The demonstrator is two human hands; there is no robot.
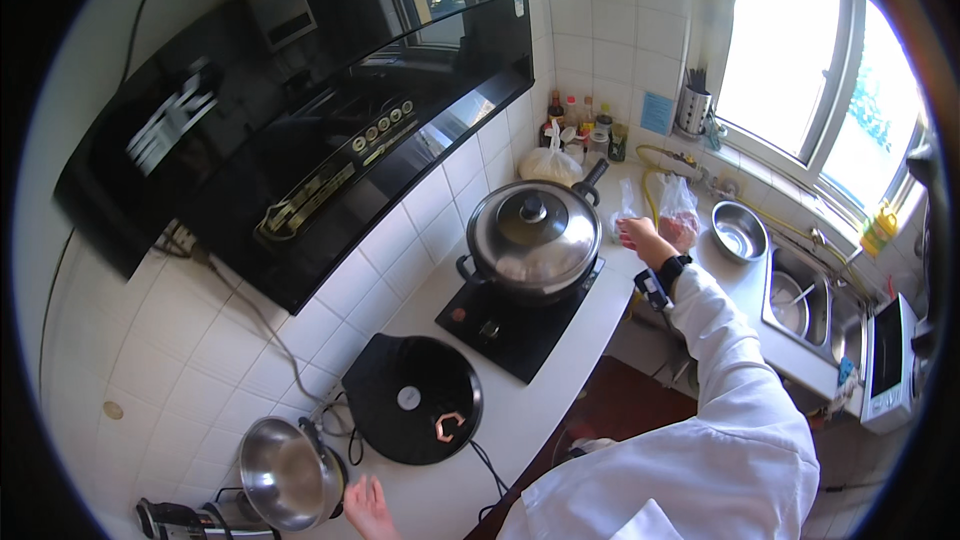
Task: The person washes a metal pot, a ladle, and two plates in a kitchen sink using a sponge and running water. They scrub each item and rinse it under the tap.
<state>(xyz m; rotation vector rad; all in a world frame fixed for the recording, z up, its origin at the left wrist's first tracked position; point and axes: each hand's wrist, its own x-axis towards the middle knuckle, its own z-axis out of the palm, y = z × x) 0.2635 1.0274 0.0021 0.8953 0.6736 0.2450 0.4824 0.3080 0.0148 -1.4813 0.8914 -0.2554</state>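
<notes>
My left hand (pixel 369 511) is at the bottom, fingers extended and holding nothing visible, close beside a stainless steel pot (pixel 281 469) tipped with its inside facing me. My right hand (pixel 646 240) reaches over the counter corner, fingers partly curled, by a small clear plastic bag (pixel 625 201); whether it grips the bag I cannot tell. Just right of it stands another plastic bag (pixel 679 221) with reddish contents, apparently meat. To its left, a lidded wok (pixel 534 236) with a metal lid and black knob sits on a black cooktop (pixel 510 337).
A round black electric griddle (pixel 412 397) lies on the white counter (pixel 517 420), its cords hanging over the edge. The range hood (pixel 337 157) juts out above. Seasoning bottles (pixel 581 116) and a tied bag (pixel 551 163) fill the corner. A steel basin (pixel 739 231) stands near the sink (pixel 799 300).
</notes>
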